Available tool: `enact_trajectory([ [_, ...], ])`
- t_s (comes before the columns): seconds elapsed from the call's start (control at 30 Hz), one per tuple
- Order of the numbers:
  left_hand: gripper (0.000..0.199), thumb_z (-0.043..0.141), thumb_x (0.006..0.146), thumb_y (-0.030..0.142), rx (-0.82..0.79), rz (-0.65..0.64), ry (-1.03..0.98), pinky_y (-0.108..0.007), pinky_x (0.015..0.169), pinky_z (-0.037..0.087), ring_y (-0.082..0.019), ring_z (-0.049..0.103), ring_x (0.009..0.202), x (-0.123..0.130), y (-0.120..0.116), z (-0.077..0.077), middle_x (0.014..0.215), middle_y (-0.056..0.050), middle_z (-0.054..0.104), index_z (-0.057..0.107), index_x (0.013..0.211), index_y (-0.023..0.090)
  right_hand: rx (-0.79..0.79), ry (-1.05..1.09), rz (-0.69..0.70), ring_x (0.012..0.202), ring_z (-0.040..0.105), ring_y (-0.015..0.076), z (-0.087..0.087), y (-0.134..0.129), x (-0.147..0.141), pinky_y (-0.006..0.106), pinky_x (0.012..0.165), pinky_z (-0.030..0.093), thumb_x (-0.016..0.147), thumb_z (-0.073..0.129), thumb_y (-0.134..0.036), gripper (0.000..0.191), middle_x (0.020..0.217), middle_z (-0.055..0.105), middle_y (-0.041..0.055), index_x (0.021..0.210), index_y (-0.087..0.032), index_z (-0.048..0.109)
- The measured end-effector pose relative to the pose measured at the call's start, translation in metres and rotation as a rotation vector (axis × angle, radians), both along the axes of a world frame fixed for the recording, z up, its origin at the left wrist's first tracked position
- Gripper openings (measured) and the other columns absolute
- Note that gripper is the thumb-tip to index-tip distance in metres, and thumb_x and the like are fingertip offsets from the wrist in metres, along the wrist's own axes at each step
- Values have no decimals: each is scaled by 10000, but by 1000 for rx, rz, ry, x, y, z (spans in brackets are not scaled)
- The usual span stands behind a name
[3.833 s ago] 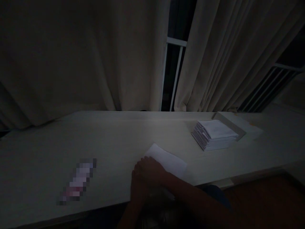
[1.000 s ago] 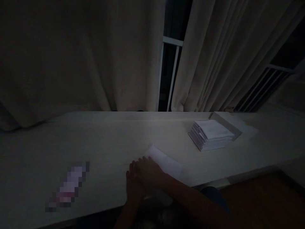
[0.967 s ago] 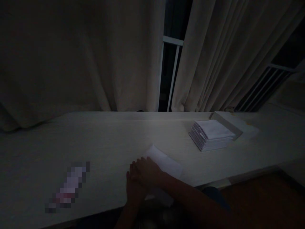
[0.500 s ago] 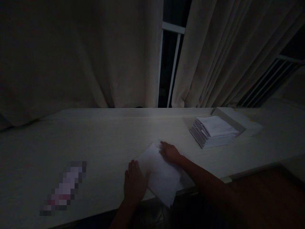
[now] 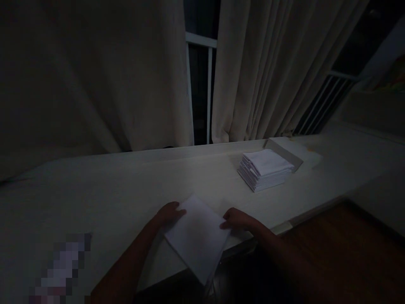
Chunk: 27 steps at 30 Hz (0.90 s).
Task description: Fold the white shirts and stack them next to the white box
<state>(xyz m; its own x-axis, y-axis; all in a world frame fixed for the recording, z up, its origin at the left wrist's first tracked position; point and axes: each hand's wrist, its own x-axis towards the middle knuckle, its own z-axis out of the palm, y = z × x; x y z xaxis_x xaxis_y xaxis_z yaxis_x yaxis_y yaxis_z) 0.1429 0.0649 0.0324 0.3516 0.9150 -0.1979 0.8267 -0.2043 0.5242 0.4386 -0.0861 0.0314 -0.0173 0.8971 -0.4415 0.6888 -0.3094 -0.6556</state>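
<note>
A folded white sheet (image 5: pixel 198 238), apparently paper or cloth, lies at the table's front edge, one corner jutting over it. My left hand (image 5: pixel 171 213) pinches its upper left edge, thumb on top. On the right side, my right hand (image 5: pixel 236 219) grips the edge between thumb and fingers. Behind and to the right stands a stack of similar folded white pieces (image 5: pixel 267 169).
The pale table (image 5: pixel 133 185) runs along curtains (image 5: pixel 142 84) and a barred window. An opened flat box or sheet (image 5: pixel 284 152) lies behind the stack. A pixelated item (image 5: pixel 63 266) is at the lower left. Brown floor (image 5: pixel 341 253) shows at the right.
My left hand has moved from lying flat at the sheet's left side to holding its upper left edge. My right hand has moved down to the right edge. The view has shifted right.
</note>
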Motion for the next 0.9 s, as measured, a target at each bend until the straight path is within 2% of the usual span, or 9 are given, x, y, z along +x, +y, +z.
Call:
enact_trajectory([
  [0.17, 490, 605, 628, 520, -344, -126, -235, -338, 658, 531, -245, 695, 765, 25, 1, 24, 908, -133, 746, 703, 908, 131, 24, 104, -105, 521, 480, 91, 13, 9, -4, 201, 487, 336, 596, 757, -231, 176, 601, 584, -34, 702, -123, 666],
  [0.27, 494, 600, 638, 475, -384, -135, -364, -346, 662, 537, -238, 691, 770, 25, 2, 39, 914, -127, 745, 687, 962, 113, 115, 99, -129, 590, 525, 109, 34, 22, 2, 208, 531, 371, 613, 742, -196, 188, 686, 616, -14, 767, -125, 662],
  [0.37, 552, 607, 641, 401, -264, -89, -488, -354, 769, 533, -226, 672, 902, 19, 10, 62, 1075, -96, 713, 615, 1118, 124, 265, 73, -115, 745, 564, 134, 74, 39, 8, 222, 645, 402, 632, 746, -186, 239, 833, 641, 0, 849, -151, 652],
  [0.47, 584, 652, 621, 368, -63, -30, -546, -358, 878, 497, -208, 626, 999, 6, 17, 87, 1112, -35, 682, 564, 1164, 171, 598, -132, 0, 879, 549, 162, 119, 47, 5, 259, 764, 396, 725, 679, -189, 227, 943, 625, 15, 945, -178, 623],
  [0.57, 496, 670, 632, 402, 261, -10, -486, -375, 893, 486, -204, 614, 960, -12, 11, 90, 1035, -16, 670, 589, 1079, 205, 870, -474, 145, 1021, 492, 214, 134, 39, -9, 328, 877, 355, 826, 556, -158, 208, 1039, 589, 66, 1029, -178, 592],
  [0.63, 414, 641, 675, 422, 469, -29, -433, -385, 940, 465, -214, 590, 1029, -28, -3, 68, 1098, -48, 640, 610, 1028, 210, 916, -662, 230, 1043, 461, 242, 117, 25, -21, 378, 918, 324, 878, 492, -143, 185, 1044, 577, 99, 1034, -168, 588],
  [0.7, 337, 588, 727, 402, 553, -86, -371, -394, 1006, 424, -225, 538, 1145, -46, -22, 32, 1204, -80, 595, 635, 1003, 214, 906, -764, 329, 1002, 460, 250, 81, 6, -31, 413, 938, 305, 920, 447, -147, 171, 1000, 578, 111, 1004, -166, 595],
  [0.8, 274, 480, 789, 291, 466, -195, -235, -418, 1028, 405, -222, 512, 1193, -70, -56, -24, 1273, -68, 576, 670, 982, 251, 850, -763, 465, 978, 468, 245, 19, -29, -39, 439, 972, 283, 918, 478, -163, 137, 964, 584, 104, 973, -176, 603],
  [0.9, 336, 406, 826, 270, 372, -110, -231, -416, 1036, 395, -214, 524, 1195, -82, -82, -49, 1281, -74, 584, 638, 1066, 238, 804, -677, 447, 996, 480, 251, -16, -58, -37, 447, 972, 292, 861, 569, -208, 137, 1013, 589, 103, 990, -177, 603],
])
